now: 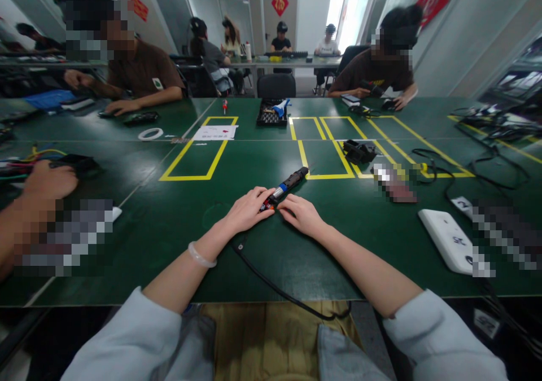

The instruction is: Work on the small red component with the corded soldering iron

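Note:
On the green table in front of me lies a slim black tool [291,183] with a silver section and a blue band, pointing away to the right. My left hand [250,209] is closed over its near end, where small red and orange parts show between the fingers. From the right, my right hand [301,214] comes up to the same end with fingers curled and thumb side down; what its fingertips pinch is hidden. A black cable [271,284] runs from below my left hand over the table's front edge.
Yellow tape frames [207,176] mark the table. Ahead stand a black parts tray [271,120] and a black plastic piece [359,152]. A white power bank [445,240] and cables lie right. A co-worker's hand [51,180] reaches in at left; other people sit opposite.

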{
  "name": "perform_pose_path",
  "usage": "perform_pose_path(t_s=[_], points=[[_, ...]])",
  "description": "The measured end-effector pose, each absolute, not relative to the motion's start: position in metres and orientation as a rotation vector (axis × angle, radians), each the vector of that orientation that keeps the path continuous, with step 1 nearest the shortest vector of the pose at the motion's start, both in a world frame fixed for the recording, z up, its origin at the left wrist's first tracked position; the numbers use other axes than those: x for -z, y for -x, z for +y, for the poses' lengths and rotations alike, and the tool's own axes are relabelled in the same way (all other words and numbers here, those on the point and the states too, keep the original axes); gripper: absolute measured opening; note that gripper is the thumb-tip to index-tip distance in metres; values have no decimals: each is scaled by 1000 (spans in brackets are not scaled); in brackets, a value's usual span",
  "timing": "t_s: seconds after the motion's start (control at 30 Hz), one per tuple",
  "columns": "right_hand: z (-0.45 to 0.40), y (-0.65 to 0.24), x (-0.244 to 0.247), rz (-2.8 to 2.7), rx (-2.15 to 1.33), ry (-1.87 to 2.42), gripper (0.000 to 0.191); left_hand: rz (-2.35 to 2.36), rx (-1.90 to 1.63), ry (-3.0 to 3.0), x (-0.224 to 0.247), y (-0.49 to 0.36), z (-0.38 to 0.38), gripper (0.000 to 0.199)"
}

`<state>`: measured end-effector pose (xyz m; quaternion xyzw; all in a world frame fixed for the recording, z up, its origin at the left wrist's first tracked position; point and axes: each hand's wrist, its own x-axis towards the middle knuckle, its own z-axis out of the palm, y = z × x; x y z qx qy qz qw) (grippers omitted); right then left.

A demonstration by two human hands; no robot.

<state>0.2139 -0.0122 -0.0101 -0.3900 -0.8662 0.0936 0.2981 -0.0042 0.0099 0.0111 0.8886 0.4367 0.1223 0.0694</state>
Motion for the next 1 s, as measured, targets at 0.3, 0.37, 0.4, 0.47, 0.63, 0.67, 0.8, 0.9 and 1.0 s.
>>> perform_pose_path(t_s=[0.3,0.37,0.4,0.47,0.63,0.67,0.8,0.9,1.0], points=[[-12,-216,10,-2325,-310,1041,15,1760,-302,-2502,-8,66,53,64],[-12,-217,10,-2329,-317,1046,15,1890,-301,-2426,-6,88,63,66],[-12,-217,10,-2332,-321,1045,15,1955,-303,-2383,-5,99,67,66],[-12,-217,10,-2337,-329,1041,15,2080,-313,-2295,-2,121,74,67],[-12,-216,10,-2341,-340,1043,14,2300,-362,-2136,0,170,83,68],[-12,-216,10,-2342,-339,1042,14,2329,-372,-2114,0,178,84,68],[-12,-216,11,-2348,-333,1039,14,2442,-419,-2035,-2,199,84,62],[-12,-216,11,-2351,-341,1033,14,2516,-441,-1992,-3,201,81,55],[-12,-216,10,-2351,-351,1032,14,2548,-492,-2038,-4,195,76,50]])
